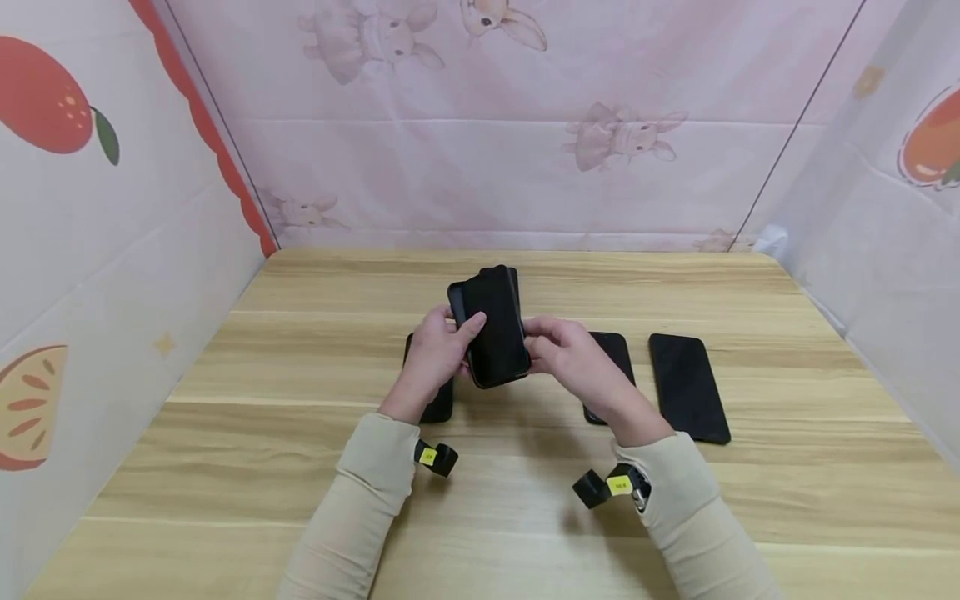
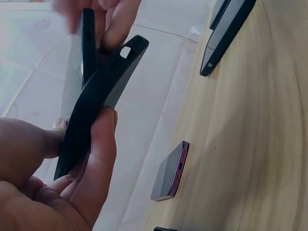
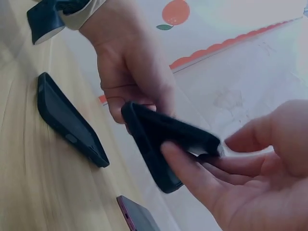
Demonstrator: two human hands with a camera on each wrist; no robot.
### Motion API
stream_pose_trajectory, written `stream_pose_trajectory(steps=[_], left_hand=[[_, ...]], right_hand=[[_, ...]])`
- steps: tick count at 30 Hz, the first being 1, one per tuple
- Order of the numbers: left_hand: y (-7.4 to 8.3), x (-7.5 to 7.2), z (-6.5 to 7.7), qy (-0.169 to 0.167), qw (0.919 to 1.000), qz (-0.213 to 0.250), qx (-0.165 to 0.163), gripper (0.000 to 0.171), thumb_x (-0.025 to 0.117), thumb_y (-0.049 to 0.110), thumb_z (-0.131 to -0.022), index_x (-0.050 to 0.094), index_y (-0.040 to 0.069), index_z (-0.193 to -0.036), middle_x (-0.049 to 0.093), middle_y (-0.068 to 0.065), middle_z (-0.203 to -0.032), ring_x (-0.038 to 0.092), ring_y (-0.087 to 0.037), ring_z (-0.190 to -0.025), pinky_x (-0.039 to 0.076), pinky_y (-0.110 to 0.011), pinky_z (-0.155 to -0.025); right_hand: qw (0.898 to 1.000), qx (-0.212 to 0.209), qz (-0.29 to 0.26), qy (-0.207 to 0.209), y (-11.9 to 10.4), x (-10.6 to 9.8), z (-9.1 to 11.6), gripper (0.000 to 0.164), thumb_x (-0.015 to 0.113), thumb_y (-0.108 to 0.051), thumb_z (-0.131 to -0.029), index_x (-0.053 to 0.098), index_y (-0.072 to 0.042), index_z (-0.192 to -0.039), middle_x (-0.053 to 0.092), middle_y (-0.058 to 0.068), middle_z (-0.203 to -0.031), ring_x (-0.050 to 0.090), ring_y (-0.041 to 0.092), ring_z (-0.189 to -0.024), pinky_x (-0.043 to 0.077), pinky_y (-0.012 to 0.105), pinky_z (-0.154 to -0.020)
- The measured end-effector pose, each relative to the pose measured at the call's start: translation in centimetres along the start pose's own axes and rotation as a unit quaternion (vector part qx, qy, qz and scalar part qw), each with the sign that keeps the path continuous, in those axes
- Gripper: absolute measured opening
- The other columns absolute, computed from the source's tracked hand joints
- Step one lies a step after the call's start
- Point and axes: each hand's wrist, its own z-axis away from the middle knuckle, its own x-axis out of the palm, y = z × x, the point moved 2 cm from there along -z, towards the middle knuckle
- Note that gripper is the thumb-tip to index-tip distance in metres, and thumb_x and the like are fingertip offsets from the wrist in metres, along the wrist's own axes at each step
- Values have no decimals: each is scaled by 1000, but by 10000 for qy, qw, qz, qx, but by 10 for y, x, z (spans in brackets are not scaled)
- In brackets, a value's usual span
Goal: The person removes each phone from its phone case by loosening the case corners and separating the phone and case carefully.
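Observation:
A black phone (image 1: pixel 495 329) and a dark flexible phone case (image 2: pixel 91 101) are held together above the table, splayed apart at one end like a narrow V. My left hand (image 1: pixel 435 350) grips both at one side, thumb across the phone's dark face and fingers behind the case. The bent case shows its camera opening in the left wrist view. My right hand (image 1: pixel 566 350) pinches the phone's right edge, with a finger (image 3: pixel 180 161) reaching into the gap between phone and case. Fingers hide part of both pieces.
On the wooden table (image 1: pixel 300 467) an empty dark phone case (image 3: pixel 72 122) lies at left. A phone with a purple edge (image 2: pixel 171 171) lies farther back. At right are a dark, phone-shaped piece (image 1: pixel 615 354) partly under my right forearm and a black phone (image 1: pixel 690 387).

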Motion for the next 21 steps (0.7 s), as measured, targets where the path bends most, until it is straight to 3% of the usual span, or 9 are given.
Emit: stream_pose_trajectory(steps=[3,6,16,21], left_hand=[[-1,0,-1,67,9999,-87,34,55,64,46,-95,48,6,-128,69,-11,-89,62,-29,-51,58,-51,-60],[0,0,-1,-4,9999,-102,16,55,62,46,-96,47,8,-131,69,-11,-91,65,-35,-57,59,-52,-62],[5,2,-1,-1147,9918,569,57,55,57,24,-101,33,8,-148,69,-20,-116,73,-25,-69,59,-54,-79],[4,-2,-2,-1233,9912,478,62,60,59,25,-101,32,8,-151,70,-20,-116,74,-25,-72,61,-46,-77]], right_hand=[[9992,243,-294,-116,2,0,-1,37,46,-8,-103,49,2,-138,61,20,-131,66,28,-114,57,40,-93],[9992,328,-189,-118,5,-2,-3,43,51,-7,-101,43,4,-143,60,22,-134,66,29,-115,57,40,-94],[9986,343,-339,203,13,-18,-7,45,52,-2,-100,42,6,-143,61,26,-131,68,30,-108,59,38,-89],[9984,434,-139,326,16,-23,-9,47,52,-4,-100,41,5,-145,59,25,-134,65,28,-110,58,37,-90]])
